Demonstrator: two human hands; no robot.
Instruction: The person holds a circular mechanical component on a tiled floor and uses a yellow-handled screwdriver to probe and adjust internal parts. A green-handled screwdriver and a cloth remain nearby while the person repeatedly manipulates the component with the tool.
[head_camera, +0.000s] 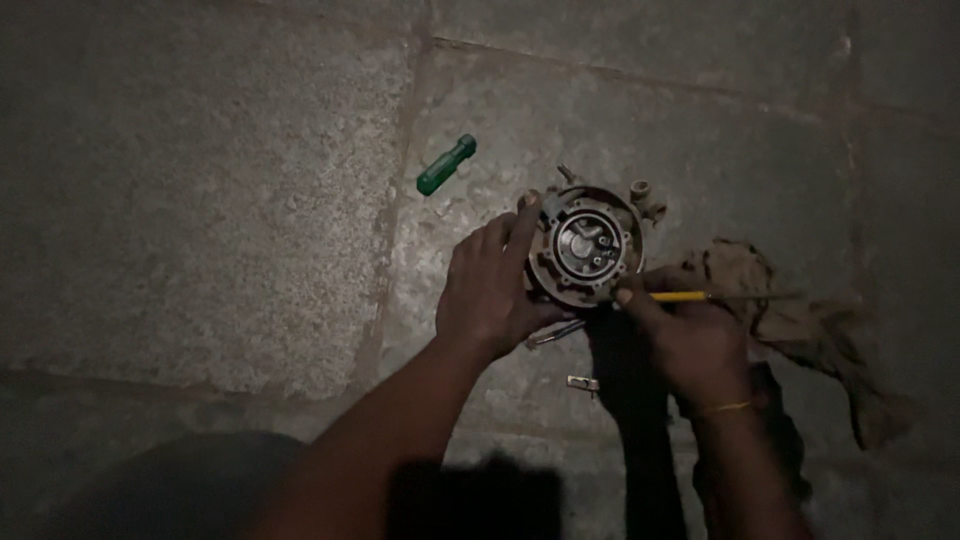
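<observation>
The left hand (490, 290) lay curled against the rim of one round metal motor part (585, 245) on the stone floor (200, 200), index finger stretched up its edge, while the right hand (690, 340) pinched one thin yellow-handled tool (700, 296) at the part's lower edge. The part looked rusty brown, with a ringed centre and small screws. Beyond lay one brown rag (800, 320) and, farther off, one green screwdriver handle (446, 165).

One head-worn camera looks steeply down, fairly close, at a dim stone floor (200, 200); its edges seem lost in shadow.
</observation>
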